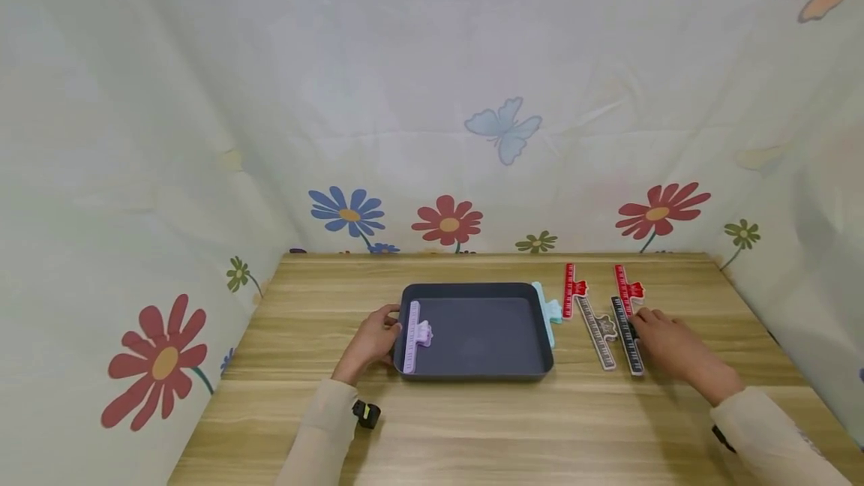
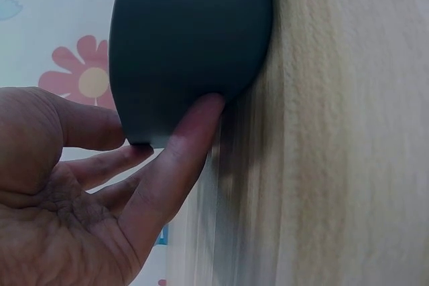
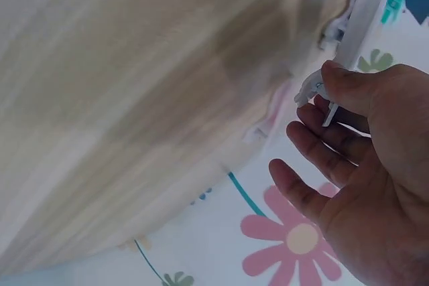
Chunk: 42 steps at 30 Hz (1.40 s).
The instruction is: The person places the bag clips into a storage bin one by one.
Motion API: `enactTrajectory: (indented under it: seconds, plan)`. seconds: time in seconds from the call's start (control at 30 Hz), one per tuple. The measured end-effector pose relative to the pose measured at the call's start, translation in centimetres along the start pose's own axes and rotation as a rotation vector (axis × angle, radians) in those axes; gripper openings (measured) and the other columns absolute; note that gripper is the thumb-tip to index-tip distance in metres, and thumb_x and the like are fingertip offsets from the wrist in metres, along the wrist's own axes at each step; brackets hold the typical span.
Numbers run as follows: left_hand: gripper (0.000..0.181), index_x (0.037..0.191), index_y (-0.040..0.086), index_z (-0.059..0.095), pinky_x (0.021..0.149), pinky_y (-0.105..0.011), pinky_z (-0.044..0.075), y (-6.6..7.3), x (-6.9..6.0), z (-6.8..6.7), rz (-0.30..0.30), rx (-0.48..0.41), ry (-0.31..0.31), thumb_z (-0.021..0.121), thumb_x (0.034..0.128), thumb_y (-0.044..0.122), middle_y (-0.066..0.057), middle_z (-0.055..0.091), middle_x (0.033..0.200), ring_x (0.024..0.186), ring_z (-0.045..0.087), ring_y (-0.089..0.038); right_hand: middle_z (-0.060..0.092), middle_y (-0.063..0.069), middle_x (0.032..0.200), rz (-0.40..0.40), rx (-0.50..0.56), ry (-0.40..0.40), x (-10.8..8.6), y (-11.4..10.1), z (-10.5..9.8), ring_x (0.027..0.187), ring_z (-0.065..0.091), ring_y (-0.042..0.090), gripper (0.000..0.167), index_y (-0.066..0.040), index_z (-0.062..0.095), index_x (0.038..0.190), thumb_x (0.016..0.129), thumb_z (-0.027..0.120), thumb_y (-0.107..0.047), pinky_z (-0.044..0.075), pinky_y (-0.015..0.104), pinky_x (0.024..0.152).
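Note:
A dark grey rectangular tray lies on the table, and my left hand grips its left end. In the left wrist view the thumb presses low on the tray wall while fingers reach its rim. Inside the tray's left side is a purple ruler-edged clip. A light blue clip sits on the right rim. My right hand pinches the handle of a black ruler-edged clip; the right wrist view shows this clip's pale underside between thumb and fingers.
Beside the tray's right end lie a red clip and a grey clip. Another red clip lies just beyond the black one. A flower-printed white curtain hangs behind the wood-grain table.

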<state>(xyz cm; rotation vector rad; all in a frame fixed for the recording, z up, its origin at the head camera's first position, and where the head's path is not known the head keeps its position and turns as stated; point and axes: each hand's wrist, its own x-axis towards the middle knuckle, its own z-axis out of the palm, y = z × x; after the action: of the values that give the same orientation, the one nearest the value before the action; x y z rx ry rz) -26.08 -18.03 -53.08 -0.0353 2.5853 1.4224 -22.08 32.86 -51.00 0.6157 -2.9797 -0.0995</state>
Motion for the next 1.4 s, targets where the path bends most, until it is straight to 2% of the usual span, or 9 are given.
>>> enactTrajectory:
  seconds: [0.17, 0.57, 0.83, 1.17, 1.4]
  plan:
    - [0.044, 0.142, 0.008, 0.048, 0.046, -0.036, 0.059, -0.3, 0.3, 0.0, 0.004, 0.007, 0.008, 0.052, 0.0978, 0.008, -0.027, 0.059, 0.126, 0.085, 0.065, -0.027, 0.059, 0.027, 0.119, -0.028, -0.015, 0.016, 0.2, -0.3, -1.4, 0.107, 0.058, 0.045, 0.04, 0.009, 0.059, 0.121, 0.089, 0.07, -0.013, 0.054, 0.062, 0.082]
    - [0.044, 0.142, 0.008, 0.048, 0.047, -0.037, 0.06, -0.2, 0.0, 0.1, 0.002, -0.004, -0.003, 0.052, 0.0976, 0.008, -0.027, 0.059, 0.125, 0.084, 0.066, -0.027, 0.055, 0.031, 0.132, 0.023, 0.014, -0.016, 1.4, -2.2, -4.5, 0.121, 0.052, 0.052, 0.048, 0.008, 0.055, 0.13, 0.09, 0.069, -0.016, 0.048, 0.067, 0.093]
    - [0.044, 0.142, 0.007, 0.048, 0.047, -0.037, 0.06, -0.1, 0.1, -0.1, 0.007, -0.009, -0.001, 0.051, 0.0976, 0.008, -0.028, 0.058, 0.126, 0.084, 0.066, -0.028, 0.056, 0.029, 0.131, -0.017, -0.023, 0.052, 2.9, -3.5, -7.7, 0.121, 0.053, 0.046, 0.048, 0.008, 0.054, 0.131, 0.091, 0.068, -0.016, 0.049, 0.064, 0.093]
    - [0.044, 0.14, 0.003, 0.047, 0.047, -0.037, 0.06, 0.0, 0.0, -0.1, 0.026, -0.015, -0.006, 0.05, 0.0964, 0.005, -0.031, 0.058, 0.125, 0.081, 0.067, -0.03, 0.057, 0.023, 0.13, -0.03, -0.025, 0.055, 4.5, -4.9, -9.8, 0.121, 0.055, 0.041, 0.051, 0.004, 0.051, 0.136, 0.093, 0.067, -0.019, 0.048, 0.061, 0.099]
    - [0.046, 0.142, 0.005, 0.048, 0.045, -0.038, 0.059, -0.4, 0.2, 0.0, 0.028, -0.032, -0.002, 0.051, 0.0965, 0.005, -0.03, 0.06, 0.123, 0.078, 0.068, -0.028, 0.057, 0.021, 0.132, -0.083, -0.052, 0.058, 5.7, -6.7, -11.8, 0.122, 0.054, 0.039, 0.051, 0.003, 0.051, 0.137, 0.094, 0.066, -0.021, 0.048, 0.059, 0.101]
